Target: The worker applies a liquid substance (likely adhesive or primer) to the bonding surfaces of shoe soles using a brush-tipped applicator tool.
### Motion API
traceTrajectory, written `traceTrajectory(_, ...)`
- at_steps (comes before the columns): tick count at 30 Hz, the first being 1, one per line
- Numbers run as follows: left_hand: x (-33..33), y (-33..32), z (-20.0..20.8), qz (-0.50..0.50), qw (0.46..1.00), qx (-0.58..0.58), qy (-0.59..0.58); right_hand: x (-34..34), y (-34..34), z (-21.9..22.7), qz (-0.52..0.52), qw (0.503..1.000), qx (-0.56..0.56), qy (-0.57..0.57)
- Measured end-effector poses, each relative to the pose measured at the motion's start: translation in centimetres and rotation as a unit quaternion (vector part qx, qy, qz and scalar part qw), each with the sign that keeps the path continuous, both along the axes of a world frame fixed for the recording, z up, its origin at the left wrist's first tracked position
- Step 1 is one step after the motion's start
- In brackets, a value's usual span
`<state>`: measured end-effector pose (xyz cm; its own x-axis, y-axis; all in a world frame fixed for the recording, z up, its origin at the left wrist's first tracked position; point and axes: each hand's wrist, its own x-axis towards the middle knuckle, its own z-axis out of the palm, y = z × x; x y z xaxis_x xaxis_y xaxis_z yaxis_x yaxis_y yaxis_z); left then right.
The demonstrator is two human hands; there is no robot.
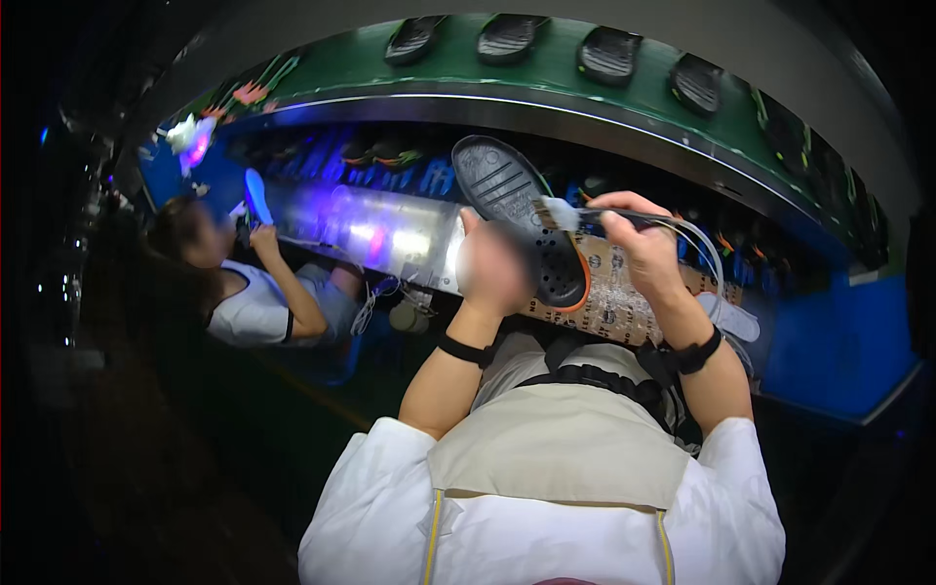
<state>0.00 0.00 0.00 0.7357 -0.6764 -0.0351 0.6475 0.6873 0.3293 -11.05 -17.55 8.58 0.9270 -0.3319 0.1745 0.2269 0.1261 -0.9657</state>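
Note:
A black clog (561,273) with a holed toe part and an orange edge at the toe lies slanted in front of me, its ridged footbed facing up. My left hand (495,268) is closed on its left side; some of the fingers are blurred. From the right, my right hand (643,244) grips the dark handle of a brush (560,214) with a whitish, brown-edged head. The brush head is at the clog's right side, by the middle; whether it touches cannot be told. A thin pale tube (720,278) trails from the handle past my right wrist.
Brown printed paper (609,307) covers the bench under the clog. A pale sole-shaped piece (733,318) lies at right. Beyond, a raised green belt (453,58) carries several black footwear pieces. At left, a seated co-worker (263,302) holds up a blue sole-shaped piece (257,197).

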Motion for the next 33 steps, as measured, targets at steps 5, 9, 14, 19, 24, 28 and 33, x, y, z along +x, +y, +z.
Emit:
traceTrajectory(5,-2.6,0.0,0.6,-0.169,0.966,-0.191,0.033,2.1,1.5,1.9,-0.061,0.996,-0.049,0.028)
traceTrajectory(9,-5.2,-2.0,3.0,-0.073,0.993,0.096,0.014,2.6,1.1,1.6,-0.119,0.991,-0.063,0.008)
traceTrajectory(14,-4.1,-2.7,2.5,-0.041,0.989,0.108,-0.089,0.4,1.4,0.9,-0.076,0.977,-0.197,0.026)
traceTrajectory(19,-0.7,-1.8,-0.1,-0.031,0.988,0.131,-0.079,-4.0,-1.2,3.1,0.035,0.893,-0.450,-0.006)
traceTrajectory(24,-1.1,-2.2,0.3,-0.087,0.990,0.078,-0.077,-4.3,-2.7,5.4,0.094,0.928,-0.351,0.080)
traceTrajectory(28,-4.8,-3.2,2.1,-0.065,0.989,0.087,-0.099,-0.8,-1.3,4.6,-0.097,0.982,-0.159,0.019)
traceTrajectory(33,-5.6,-3.6,1.8,-0.050,0.985,0.111,-0.125,0.2,-1.0,2.5,0.003,0.951,-0.302,-0.067)
